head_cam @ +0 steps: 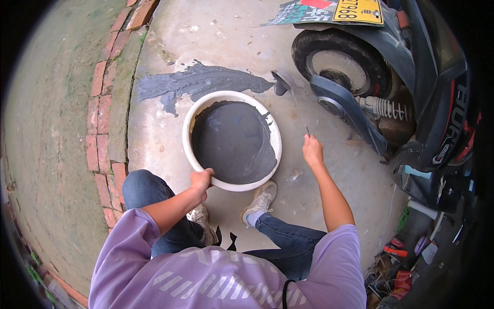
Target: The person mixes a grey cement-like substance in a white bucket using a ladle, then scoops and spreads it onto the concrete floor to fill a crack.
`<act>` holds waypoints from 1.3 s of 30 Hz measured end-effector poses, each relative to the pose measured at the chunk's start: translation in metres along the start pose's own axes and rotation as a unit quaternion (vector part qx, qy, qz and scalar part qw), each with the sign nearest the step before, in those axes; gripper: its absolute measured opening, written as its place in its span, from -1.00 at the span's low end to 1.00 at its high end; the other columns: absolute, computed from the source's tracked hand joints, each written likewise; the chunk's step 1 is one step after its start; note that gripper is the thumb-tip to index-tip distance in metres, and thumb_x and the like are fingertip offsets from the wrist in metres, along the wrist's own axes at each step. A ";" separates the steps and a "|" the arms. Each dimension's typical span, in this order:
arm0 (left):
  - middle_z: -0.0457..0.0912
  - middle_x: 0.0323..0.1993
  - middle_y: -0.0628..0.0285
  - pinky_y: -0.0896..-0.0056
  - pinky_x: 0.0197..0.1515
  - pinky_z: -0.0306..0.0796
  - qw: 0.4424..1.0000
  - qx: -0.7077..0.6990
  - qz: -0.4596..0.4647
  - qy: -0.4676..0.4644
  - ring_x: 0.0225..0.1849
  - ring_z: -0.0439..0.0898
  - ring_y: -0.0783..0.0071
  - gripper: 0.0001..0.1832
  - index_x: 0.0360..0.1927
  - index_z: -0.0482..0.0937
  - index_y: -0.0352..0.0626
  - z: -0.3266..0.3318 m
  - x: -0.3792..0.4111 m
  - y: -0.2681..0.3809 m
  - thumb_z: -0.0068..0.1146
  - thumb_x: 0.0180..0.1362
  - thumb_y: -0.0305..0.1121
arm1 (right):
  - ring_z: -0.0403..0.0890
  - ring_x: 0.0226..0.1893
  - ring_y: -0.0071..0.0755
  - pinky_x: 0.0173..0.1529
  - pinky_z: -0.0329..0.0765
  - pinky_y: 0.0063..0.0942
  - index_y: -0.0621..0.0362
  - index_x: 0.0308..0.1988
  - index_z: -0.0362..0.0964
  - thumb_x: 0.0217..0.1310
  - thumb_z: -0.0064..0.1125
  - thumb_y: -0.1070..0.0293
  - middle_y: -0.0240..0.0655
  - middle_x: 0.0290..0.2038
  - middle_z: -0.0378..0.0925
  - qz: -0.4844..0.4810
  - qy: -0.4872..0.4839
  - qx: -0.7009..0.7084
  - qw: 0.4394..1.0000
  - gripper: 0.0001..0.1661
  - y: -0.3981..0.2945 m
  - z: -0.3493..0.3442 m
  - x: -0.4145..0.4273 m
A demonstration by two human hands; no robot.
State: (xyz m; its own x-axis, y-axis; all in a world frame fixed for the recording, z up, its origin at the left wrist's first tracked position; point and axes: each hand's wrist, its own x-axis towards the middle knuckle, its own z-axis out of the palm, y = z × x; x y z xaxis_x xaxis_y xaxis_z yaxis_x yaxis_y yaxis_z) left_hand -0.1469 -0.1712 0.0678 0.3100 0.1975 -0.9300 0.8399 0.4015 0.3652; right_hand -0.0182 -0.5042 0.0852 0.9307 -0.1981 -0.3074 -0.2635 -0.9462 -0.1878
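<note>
A round white basin [276,143] on the concrete floor is filled with dark grey, wet cement-like slurry [231,143]. My left hand [201,183] grips its near-left rim. To the right of the basin, my right hand [313,150] is closed around the end of a thin-handled metal ladle [284,82]. The ladle's bowl is tilted low at the floor, coated in grey. It meets the right end of a long smear of grey slurry [208,80] spread across the concrete beyond the basin. Some slurry clings to the inner rim.
A parked motor vehicle with a wheel [341,61] and yellow plate [359,11] stands at the right. Red edging bricks [98,116] border packed earth [50,135] at left. My shoes [260,199] are just below the basin. Assorted clutter [401,284] lies at lower right.
</note>
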 end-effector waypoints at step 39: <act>0.47 -0.60 0.16 0.35 -0.51 0.38 1.000 0.003 -0.009 0.000 -0.59 0.45 0.39 -0.85 -0.54 0.47 -0.40 0.005 -0.005 0.001 0.04 -0.12 -0.46 | 0.53 -0.43 0.17 -0.32 0.45 -0.06 0.27 -0.34 0.29 0.23 -0.25 0.12 0.09 -0.48 0.50 0.081 0.058 -0.147 0.984 -0.61 0.060 0.018 0.008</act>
State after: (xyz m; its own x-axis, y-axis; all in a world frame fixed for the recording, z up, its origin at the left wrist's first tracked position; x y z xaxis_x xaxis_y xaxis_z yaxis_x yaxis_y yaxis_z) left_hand -0.1459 -0.1760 0.0722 0.2949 0.1896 -0.9365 0.8481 0.3995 0.3480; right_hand -0.0309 -0.5581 0.0550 0.9100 -0.3638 -0.1988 -0.3416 -0.9297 0.1377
